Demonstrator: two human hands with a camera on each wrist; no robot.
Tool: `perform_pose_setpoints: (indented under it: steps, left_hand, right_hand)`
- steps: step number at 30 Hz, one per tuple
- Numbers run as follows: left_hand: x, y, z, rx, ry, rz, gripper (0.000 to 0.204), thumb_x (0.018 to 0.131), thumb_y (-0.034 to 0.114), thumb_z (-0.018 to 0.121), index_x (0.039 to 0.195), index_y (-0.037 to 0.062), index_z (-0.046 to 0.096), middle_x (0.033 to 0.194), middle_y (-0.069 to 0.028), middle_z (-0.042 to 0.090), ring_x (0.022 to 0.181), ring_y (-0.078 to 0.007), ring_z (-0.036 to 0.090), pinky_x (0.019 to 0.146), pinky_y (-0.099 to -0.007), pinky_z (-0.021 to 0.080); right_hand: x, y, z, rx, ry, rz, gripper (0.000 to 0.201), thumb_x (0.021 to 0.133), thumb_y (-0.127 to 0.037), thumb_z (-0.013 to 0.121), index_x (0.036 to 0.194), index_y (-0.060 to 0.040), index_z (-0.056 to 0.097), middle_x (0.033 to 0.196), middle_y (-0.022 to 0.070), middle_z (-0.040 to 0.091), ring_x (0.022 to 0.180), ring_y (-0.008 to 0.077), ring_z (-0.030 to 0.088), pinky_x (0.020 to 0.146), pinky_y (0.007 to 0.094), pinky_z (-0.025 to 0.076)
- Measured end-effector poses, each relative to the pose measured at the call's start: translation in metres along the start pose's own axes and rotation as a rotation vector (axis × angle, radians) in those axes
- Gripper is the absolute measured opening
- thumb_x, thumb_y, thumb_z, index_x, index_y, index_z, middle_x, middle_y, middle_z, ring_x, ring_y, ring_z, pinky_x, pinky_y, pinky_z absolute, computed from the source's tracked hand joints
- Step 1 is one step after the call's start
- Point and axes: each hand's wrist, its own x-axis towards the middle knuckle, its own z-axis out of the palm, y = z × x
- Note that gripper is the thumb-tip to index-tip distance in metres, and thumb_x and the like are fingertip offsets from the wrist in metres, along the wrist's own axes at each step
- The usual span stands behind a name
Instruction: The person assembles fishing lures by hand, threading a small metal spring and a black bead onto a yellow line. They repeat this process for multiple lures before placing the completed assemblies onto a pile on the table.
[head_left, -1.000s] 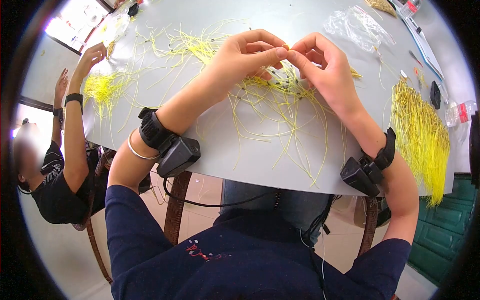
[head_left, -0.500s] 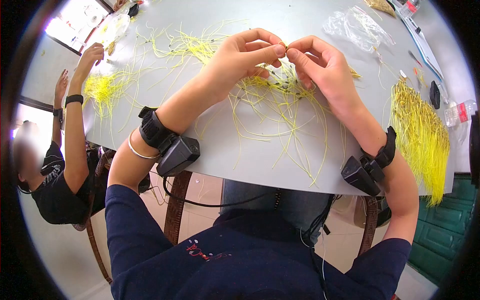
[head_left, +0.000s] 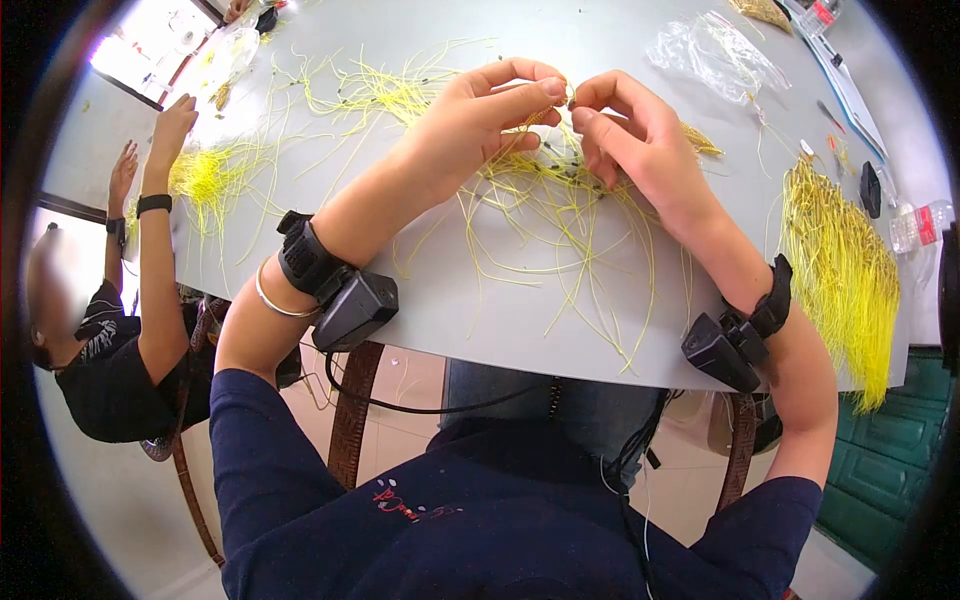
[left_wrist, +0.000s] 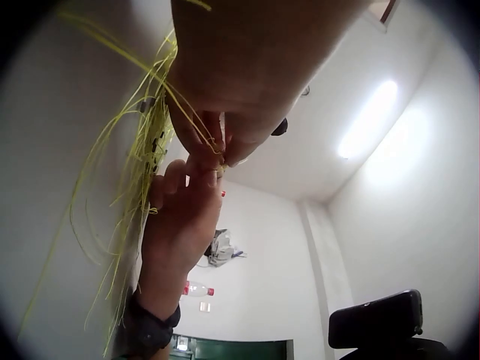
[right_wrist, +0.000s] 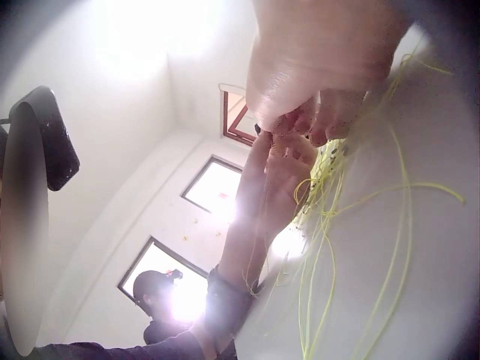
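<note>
Above the table, my left hand point(head_left: 490, 115) pinches a thin yellow cord point(left_wrist: 196, 118) between thumb and index finger. A golden braided length point(head_left: 526, 122) shows under its curled fingers. My right hand point(head_left: 640, 135) meets it from the other side, thumb and index fingertips pinching the cord's end, where a small dark bead point(head_left: 571, 102) shows. The fingertips cover most of this spot in both wrist views. Below both hands lies a loose heap of yellow cords point(head_left: 560, 180) with small dark beads on them.
More yellow cords point(head_left: 385, 92) lie to the left. A thick bundle of yellow cords point(head_left: 840, 270) hangs over the right edge. Clear plastic bags point(head_left: 715, 55), a plastic bottle point(head_left: 918, 228) and a clipboard point(head_left: 850, 100) are at the right. Another person point(head_left: 120, 350) sits at the left.
My fingertips have drawn slightly apart, and the small dark bead now shows between them. The golden braided length shows more under my left hand. The other person's raised hand has shifted a little.
</note>
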Motion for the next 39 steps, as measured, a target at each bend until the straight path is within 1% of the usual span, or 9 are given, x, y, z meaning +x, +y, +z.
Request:
perform_pose_setpoints:
  steps: [6,9,11,15,18,23,30,33,39]
  left_hand:
    - [-0.001,0.003,0.002,0.058,-0.005,0.012,0.015,0.088,0.028,0.054,0.095,0.0147,0.053,0.089,0.007,0.052,0.085,-0.0016,0.049,0.067,-0.0174,0.04]
    - [0.0,0.001,0.001,0.065,-0.025,0.013,0.014,0.089,0.027,0.054,0.095,0.0143,0.053,0.088,0.0068,0.052,0.084,-0.0012,0.049,0.064,-0.016,0.04]
    - [0.0,0.0,0.002,-0.048,-0.086,0.044,0.013,0.089,0.026,0.054,0.094,0.0144,0.054,0.088,0.0064,0.053,0.084,-0.0008,0.049,0.062,-0.0147,0.04]
    - [-0.001,0.003,0.001,-0.036,-0.074,0.078,0.012,0.089,0.026,0.054,0.094,0.0146,0.054,0.089,0.0064,0.053,0.084,-0.0007,0.049,0.061,-0.0137,0.039]
    - [-0.002,0.004,0.002,-0.105,-0.055,0.064,0.015,0.084,0.023,0.06,0.093,0.0114,0.057,0.088,0.0018,0.056,0.084,-0.0056,0.053,0.069,-0.0212,0.044]
    - [-0.002,0.003,0.0,-0.102,-0.084,0.07,0.013,0.084,0.023,0.06,0.091,0.0115,0.058,0.089,0.0011,0.056,0.086,-0.0063,0.053,0.07,-0.0208,0.043]
    - [-0.003,0.004,0.001,-0.041,0.066,0.036,0.017,0.082,0.023,0.062,0.091,0.0095,0.059,0.09,0.0,0.057,0.087,-0.0067,0.052,0.07,-0.0214,0.043]
    - [-0.005,0.007,0.004,0.104,0.092,0.067,0.019,0.082,0.022,0.063,0.092,0.0066,0.059,0.086,-0.0013,0.059,0.082,-0.0075,0.054,0.067,-0.0216,0.044]
    - [-0.004,0.004,0.006,0.288,0.034,0.247,0.019,0.081,0.02,0.064,0.091,0.0041,0.061,0.076,-0.0029,0.062,0.07,-0.0078,0.058,0.058,-0.0205,0.046]
  right_hand:
    - [0.0,-0.002,-0.001,0.003,0.032,-0.041,0.018,0.083,-0.019,0.061,0.088,-0.0031,0.054,0.075,-0.0009,0.055,0.058,0.0033,0.049,0.045,0.0171,0.038]
    - [0.0,-0.004,-0.005,0.111,-0.013,0.017,0.018,0.082,-0.019,0.062,0.09,-0.0048,0.056,0.073,-0.0016,0.054,0.06,0.0031,0.048,0.047,0.0169,0.037]
    - [0.0,-0.004,-0.008,0.444,-0.126,0.133,0.017,0.081,-0.02,0.063,0.091,-0.0071,0.057,0.07,-0.003,0.051,0.06,0.003,0.047,0.05,0.0172,0.037]
    - [0.001,-0.002,-0.006,0.511,-0.098,0.131,0.018,0.081,-0.022,0.063,0.091,-0.0085,0.057,0.068,-0.0037,0.049,0.06,0.003,0.046,0.052,0.0175,0.036]
    - [0.002,-0.002,-0.006,0.528,-0.103,0.102,0.017,0.082,-0.022,0.059,0.092,-0.0083,0.057,0.067,-0.0041,0.048,0.059,0.0032,0.044,0.051,0.0176,0.035]
    - [0.004,-0.004,-0.017,0.714,-0.444,0.116,0.02,0.083,-0.025,0.053,0.088,-0.0066,0.053,0.066,-0.0043,0.04,0.057,0.005,0.041,0.048,0.0181,0.033]
    - [0.004,-0.01,-0.027,0.635,-0.477,-0.001,0.022,0.084,-0.029,0.052,0.088,-0.0068,0.05,0.067,-0.0027,0.04,0.058,0.0062,0.041,0.048,0.0187,0.034]
    - [0.005,-0.012,-0.026,0.599,-0.567,-0.008,0.022,0.086,-0.029,0.05,0.087,-0.007,0.05,0.069,-0.0016,0.042,0.067,0.009,0.047,0.052,0.0199,0.037]
    - [0.007,-0.013,-0.031,0.715,-0.381,-0.04,0.019,0.088,-0.026,0.047,0.088,-0.008,0.05,0.073,0.0001,0.047,0.089,0.0158,0.053,0.067,0.0234,0.043]
